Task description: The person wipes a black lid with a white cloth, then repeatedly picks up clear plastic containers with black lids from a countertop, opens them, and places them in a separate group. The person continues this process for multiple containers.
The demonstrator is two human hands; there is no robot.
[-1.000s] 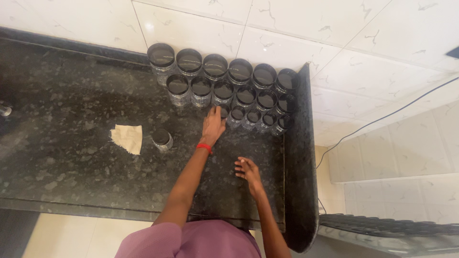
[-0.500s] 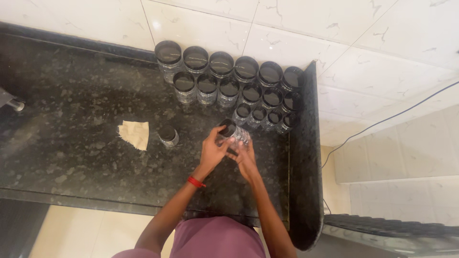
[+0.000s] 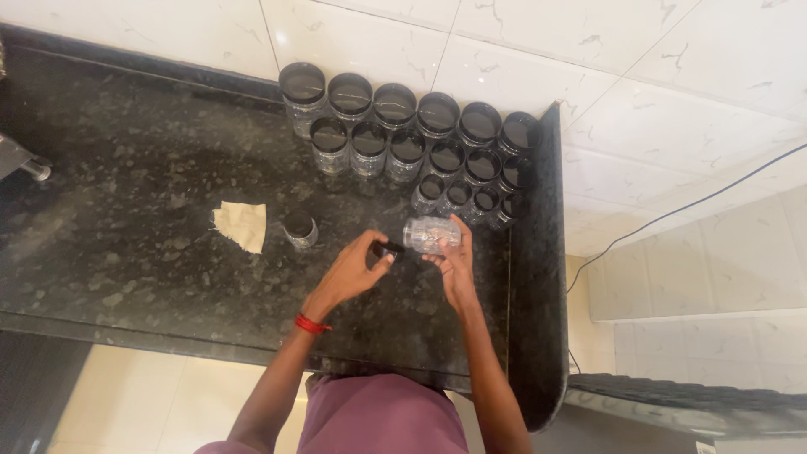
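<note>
Over the dark granite counter (image 3: 126, 210), near its right end, both hands met above the stone. Right hand (image 3: 454, 265) held a small clear jar (image 3: 431, 233) lying on its side, fingers closed around its far end. Left hand (image 3: 353, 273) pinched a black lid (image 3: 388, 249) between thumb and fingertips, just beside the jar's open mouth; whether lid and jar touched could not be told. A red band (image 3: 312, 324) circled the left wrist.

Behind the hands, rows of black-lidded jars (image 3: 403, 126) stood upright against the white tiled wall (image 3: 504, 59) and the counter's raised right edge: larger jars at the back, smaller ones toward the front right. One lone small jar (image 3: 299, 229) stood apart, left of the hands, with a tan scrap of paper (image 3: 242, 224) just beside it. A metal object (image 3: 21, 160) showed at the far left edge, kind unclear. A black cable (image 3: 672, 210) ran across the tiled surface on the right. Purple clothing (image 3: 382, 416) filled the bottom of the view.
</note>
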